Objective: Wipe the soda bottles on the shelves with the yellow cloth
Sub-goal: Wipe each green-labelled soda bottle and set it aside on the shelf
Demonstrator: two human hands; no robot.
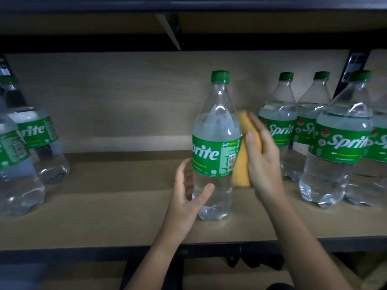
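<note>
A clear Sprite bottle [216, 143] with a green cap and green label stands upright in the middle of the wooden shelf [117, 210]. My left hand [186, 204] curls around its lower part, thumb in front and fingers behind. My right hand [261, 160] holds the folded yellow cloth [243, 170] and presses it against the bottle's right side at label height. The cloth is partly hidden behind my fingers.
Several more Sprite bottles [339, 143] stand close together at the right of the shelf. Two Sprite bottles [35, 135] stand at the far left. The shelf above [188, 24] hangs low over the caps. A dark metal edge [104, 254] runs along the shelf's front.
</note>
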